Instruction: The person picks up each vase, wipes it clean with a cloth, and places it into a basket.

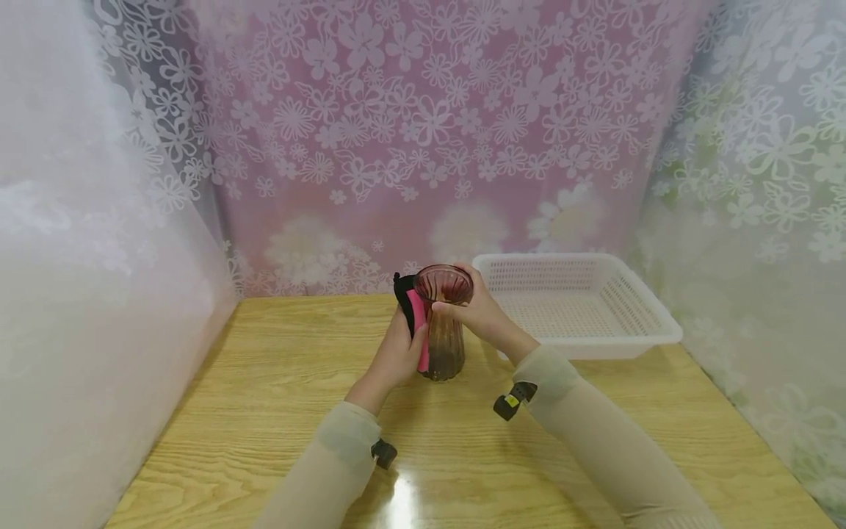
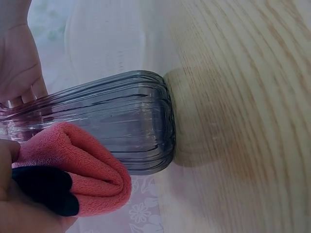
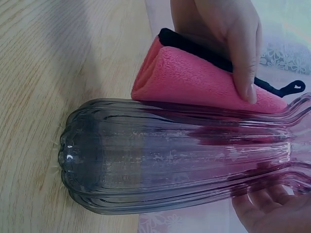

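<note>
A ribbed glass vase [image 1: 446, 345], smoky grey low down and purplish-pink toward its flared rim, stands upright over the wooden table. My right hand [image 1: 479, 312] grips it around the neck, just below the rim, from the right side. On the left side, my left hand [image 1: 399, 344] holds a folded pink cloth [image 3: 194, 80] with black edging and a small black loop. The cloth lies against the vase's ribbed wall, thumb on its pink face in the right wrist view. Pale streaks and specks show on the glass [image 3: 170, 155].
A white perforated plastic basket [image 1: 654, 312] sits at the right rear of the wooden table [image 1: 264, 433]. Floral curtains [image 1: 396, 132] close off the back and both sides. Each wrist wears a small black camera on a strap.
</note>
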Tool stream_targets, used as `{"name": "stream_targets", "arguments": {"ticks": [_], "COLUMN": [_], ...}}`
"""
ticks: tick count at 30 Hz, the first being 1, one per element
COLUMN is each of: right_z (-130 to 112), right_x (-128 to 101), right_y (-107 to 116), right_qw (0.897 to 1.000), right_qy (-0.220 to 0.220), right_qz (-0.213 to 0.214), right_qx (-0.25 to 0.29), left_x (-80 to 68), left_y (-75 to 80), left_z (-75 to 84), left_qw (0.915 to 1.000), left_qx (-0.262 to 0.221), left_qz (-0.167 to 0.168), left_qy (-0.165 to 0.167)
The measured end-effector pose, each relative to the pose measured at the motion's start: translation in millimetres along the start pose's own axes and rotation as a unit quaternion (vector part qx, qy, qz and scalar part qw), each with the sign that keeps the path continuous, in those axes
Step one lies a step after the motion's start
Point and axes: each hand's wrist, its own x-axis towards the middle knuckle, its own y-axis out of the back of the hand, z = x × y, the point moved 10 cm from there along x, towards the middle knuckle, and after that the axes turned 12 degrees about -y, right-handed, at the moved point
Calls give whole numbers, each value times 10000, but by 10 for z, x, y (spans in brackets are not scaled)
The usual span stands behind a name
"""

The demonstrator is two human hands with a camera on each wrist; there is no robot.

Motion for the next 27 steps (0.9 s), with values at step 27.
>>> {"name": "stream_targets", "arguments": {"ticks": [27], "right_z": [57], "right_x": [15], "right_y": [8], "right_qw": [9998], "right_qy": [-158], "right_qz": [80], "right_qx": [-76], "left_x": [-168], "left_y": [-133], "left_z": [-226], "left_qw": [9983], "left_qx": [-53], "left_qz": [-441], "left_qy": [380]}}
